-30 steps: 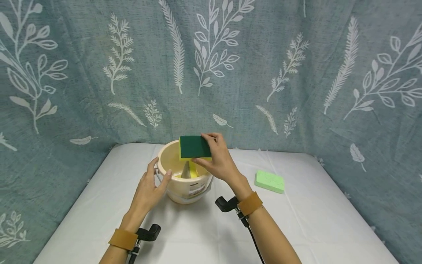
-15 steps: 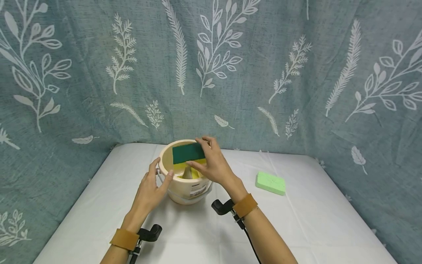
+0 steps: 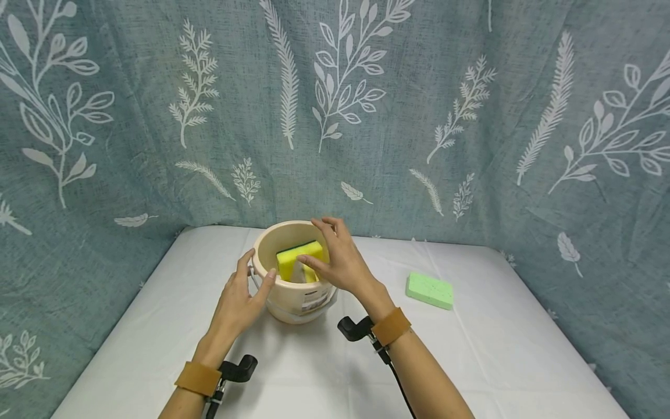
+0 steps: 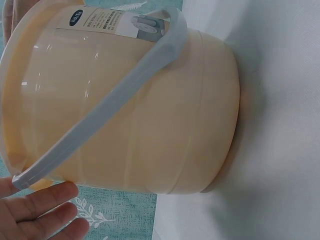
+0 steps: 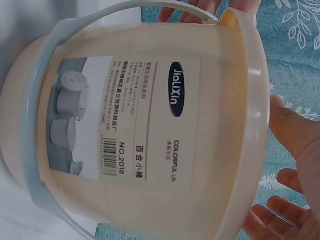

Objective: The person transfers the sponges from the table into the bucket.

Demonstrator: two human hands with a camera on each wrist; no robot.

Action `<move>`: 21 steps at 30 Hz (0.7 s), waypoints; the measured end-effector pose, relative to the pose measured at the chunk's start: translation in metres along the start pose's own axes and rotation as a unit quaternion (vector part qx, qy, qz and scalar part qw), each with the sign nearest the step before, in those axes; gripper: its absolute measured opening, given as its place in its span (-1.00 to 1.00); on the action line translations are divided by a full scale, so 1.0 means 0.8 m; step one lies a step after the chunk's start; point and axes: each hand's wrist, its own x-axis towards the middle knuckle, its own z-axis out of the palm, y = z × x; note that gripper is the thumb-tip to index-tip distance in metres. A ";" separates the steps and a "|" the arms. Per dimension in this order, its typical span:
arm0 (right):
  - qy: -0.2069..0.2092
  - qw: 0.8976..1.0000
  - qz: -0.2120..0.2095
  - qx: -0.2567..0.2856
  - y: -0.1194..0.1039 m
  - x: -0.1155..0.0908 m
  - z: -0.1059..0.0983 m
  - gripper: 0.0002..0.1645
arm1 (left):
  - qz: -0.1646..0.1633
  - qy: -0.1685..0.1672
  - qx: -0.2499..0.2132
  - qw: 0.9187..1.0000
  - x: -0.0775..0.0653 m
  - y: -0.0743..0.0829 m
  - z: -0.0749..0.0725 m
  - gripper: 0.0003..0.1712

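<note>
A cream bucket stands upright on the white table. My left hand rests spread against its left side, thumb at the rim; in the left wrist view its fingers lie nearly straight beside the handle's end. Over the right rim is my right hand, thumb and fingers apart. Inside the bucket sits a yellow sponge with a dark green scouring side, tilted, behind my right thumb. Below it is a greyish piece with more yellow around it; its kind is unclear. The right wrist view shows nothing held in the fingers.
A light green sponge lies on the table to the right of the bucket. The bucket's grey-blue handle hangs down its side, and a printed label is on its front. A leaf-patterned cloth hangs behind the table.
My right hand has lowered the green-and-yellow sponge into the bucket and let go of it. The sponge has tipped so its yellow side shows. My left hand stays at the rim.
</note>
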 end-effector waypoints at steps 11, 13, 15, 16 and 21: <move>0.009 1.000 0.007 -0.004 0.006 -0.006 -0.008 -0.07 | -0.006 -0.003 -0.004 1.000 -0.001 0.000 0.000 -0.06; 0.011 1.000 0.006 -0.002 0.007 -0.007 -0.010 -0.08 | -0.008 -0.006 -0.006 1.000 -0.002 0.000 0.000 -0.05; 0.011 1.000 0.009 -0.003 0.009 -0.009 -0.012 -0.08 | -0.008 -0.007 -0.007 1.000 -0.002 0.001 0.000 -0.05; 0.012 1.000 0.011 -0.004 0.010 -0.009 -0.013 -0.09 | -0.007 -0.006 -0.008 1.000 -0.002 0.000 0.000 -0.05; 0.009 1.000 0.029 -0.005 0.014 -0.012 -0.020 -0.09 | -0.002 -0.002 -0.009 1.000 -0.003 0.001 0.000 -0.06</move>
